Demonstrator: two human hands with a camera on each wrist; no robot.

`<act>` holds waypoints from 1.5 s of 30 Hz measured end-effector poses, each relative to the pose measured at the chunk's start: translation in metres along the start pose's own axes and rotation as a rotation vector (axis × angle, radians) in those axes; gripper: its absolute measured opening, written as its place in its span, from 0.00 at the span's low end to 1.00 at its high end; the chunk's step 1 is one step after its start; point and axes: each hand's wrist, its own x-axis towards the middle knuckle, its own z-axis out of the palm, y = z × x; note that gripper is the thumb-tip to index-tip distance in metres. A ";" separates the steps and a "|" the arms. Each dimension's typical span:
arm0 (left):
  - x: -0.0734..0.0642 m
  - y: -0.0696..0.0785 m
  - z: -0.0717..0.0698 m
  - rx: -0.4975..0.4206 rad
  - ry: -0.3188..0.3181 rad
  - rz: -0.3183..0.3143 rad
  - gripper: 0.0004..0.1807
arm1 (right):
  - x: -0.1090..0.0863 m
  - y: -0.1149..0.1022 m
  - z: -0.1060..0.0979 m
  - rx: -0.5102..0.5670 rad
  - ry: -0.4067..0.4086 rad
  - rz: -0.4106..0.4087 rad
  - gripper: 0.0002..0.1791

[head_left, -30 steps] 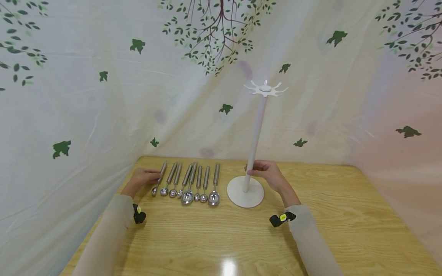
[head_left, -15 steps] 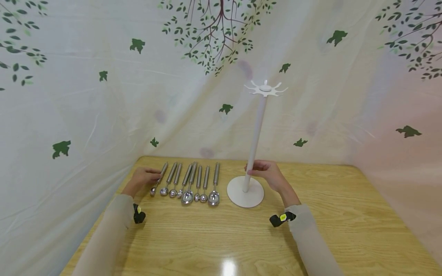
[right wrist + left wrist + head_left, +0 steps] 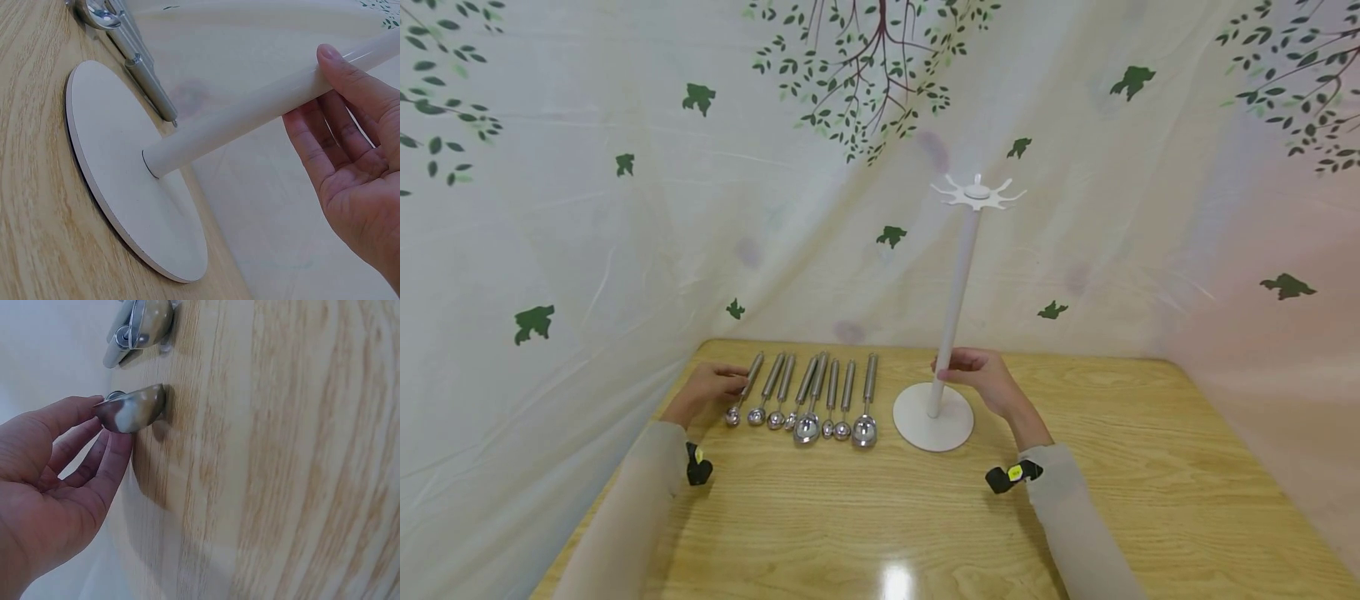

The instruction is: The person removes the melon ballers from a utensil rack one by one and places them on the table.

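My left hand (image 3: 715,386) pinches the handle of the leftmost steel melon baller (image 3: 752,375) in a row on the table. In the left wrist view its round bowl (image 3: 134,409) sits close over the wood with the cup tilted, and the fingers hide most of the handle. My right hand (image 3: 359,131) grips the lower pole of a white utensil stand (image 3: 957,292), thumb on one side and fingers on the other. The stand is upright on its round base (image 3: 125,169), with a ring of hooks (image 3: 977,193) at the top.
Several more steel scoops of different sizes, such as the large one (image 3: 865,430) nearest the stand, lie side by side between my hands, handles toward the back. A pale curtain with leaf prints (image 3: 820,275) hangs behind the wooden table (image 3: 880,517).
The leftmost melon baller has turned in my left fingers, its bowl swinging slightly left and now showing rounder. My left wrist has shifted a little left. The right hand and stand have stayed still.
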 end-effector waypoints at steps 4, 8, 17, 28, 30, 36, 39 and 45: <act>0.000 0.000 -0.001 -0.014 -0.022 0.024 0.23 | 0.000 0.000 0.000 0.000 0.002 -0.001 0.16; 0.001 -0.001 0.000 0.019 -0.006 0.002 0.24 | 0.000 0.000 0.000 0.002 0.004 0.002 0.14; 0.002 -0.001 0.000 0.026 -0.004 0.003 0.25 | 0.001 0.002 0.000 0.004 0.005 0.002 0.13; 0.001 -0.001 0.001 0.040 0.000 -0.013 0.24 | 0.001 0.000 0.000 0.001 0.005 0.002 0.13; 0.001 0.000 0.000 0.042 0.001 -0.010 0.25 | 0.000 0.000 0.000 0.003 0.007 0.002 0.13; 0.003 -0.003 -0.001 0.027 0.006 -0.013 0.25 | 0.001 -0.002 0.001 -0.006 0.013 0.028 0.21; 0.003 -0.002 0.000 0.017 0.007 -0.024 0.25 | 0.001 -0.002 0.001 -0.014 0.007 0.028 0.21; 0.003 -0.001 0.000 0.006 0.017 -0.039 0.25 | 0.000 -0.001 -0.001 -0.036 -0.003 0.007 0.22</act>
